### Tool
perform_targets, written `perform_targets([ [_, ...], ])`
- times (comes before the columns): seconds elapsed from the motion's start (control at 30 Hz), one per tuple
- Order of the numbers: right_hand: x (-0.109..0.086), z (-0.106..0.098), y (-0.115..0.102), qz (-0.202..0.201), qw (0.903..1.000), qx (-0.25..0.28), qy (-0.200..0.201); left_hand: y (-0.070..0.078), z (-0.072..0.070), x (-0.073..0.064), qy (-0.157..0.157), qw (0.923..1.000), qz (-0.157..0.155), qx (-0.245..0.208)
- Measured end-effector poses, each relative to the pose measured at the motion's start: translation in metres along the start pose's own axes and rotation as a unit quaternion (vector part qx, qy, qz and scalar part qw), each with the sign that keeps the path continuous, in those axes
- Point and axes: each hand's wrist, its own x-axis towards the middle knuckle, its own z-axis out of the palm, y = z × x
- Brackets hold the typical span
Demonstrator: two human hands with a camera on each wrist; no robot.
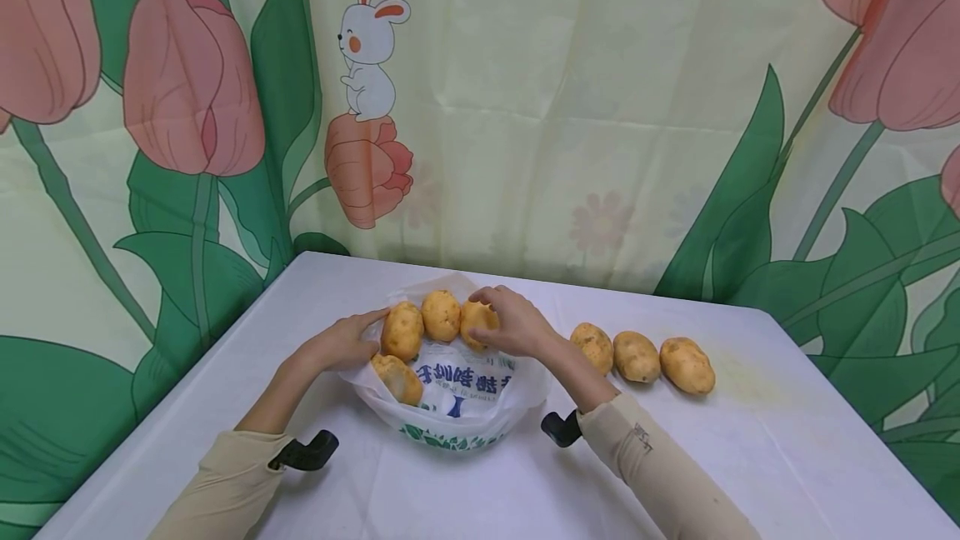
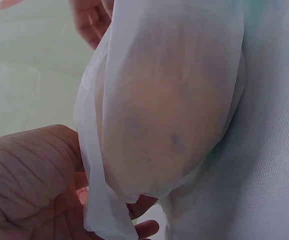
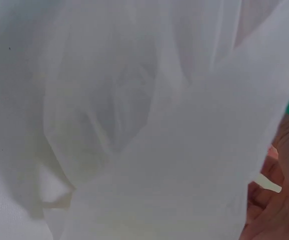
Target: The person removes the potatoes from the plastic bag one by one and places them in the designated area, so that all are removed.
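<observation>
Seven yellow-brown, rounded oval potatoes show in the head view: four inside a translucent white plastic bag [image 1: 453,432] and three outside it. The four within sit in an arc along the left and far sides: a lower left potato [image 1: 397,379] with a pale patch on it, an upper left potato [image 1: 402,330] standing tall, a rounder middle potato [image 1: 441,315], and a right potato [image 1: 478,322] partly covered by the right hand [image 1: 517,325]. The bag stands spread open on the white-covered worktop [image 1: 450,498], its mouth wide and its sides rounded like a bowl; blue characters show inside and a green leafy print runs along the near side. The right hand's fingers curve over the right potato, a small gap between them and the thumb, and hold it. The left hand [image 1: 341,343] is at the bag's left rim, its fingers partly spread, one touching the upper left potato; whether they pinch the plastic I cannot tell. To the right of the bag, three speckled potatoes [image 1: 637,357] lie in a row, close beside one another.
</observation>
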Motion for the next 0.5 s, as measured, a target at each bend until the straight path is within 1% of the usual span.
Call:
perform_targets([
  [0.13,0.003,0.001,0.000,0.016,0.9998,-0.008,-0.010,0.000,0.001,0.000,0.000,1.0000,0.003,0.000],
  [0.5,0.013,0.002,0.009,0.042,0.9980,-0.040,-0.026,0.001,0.001,0.000,0.001,1.0000,0.005,0.001],
])
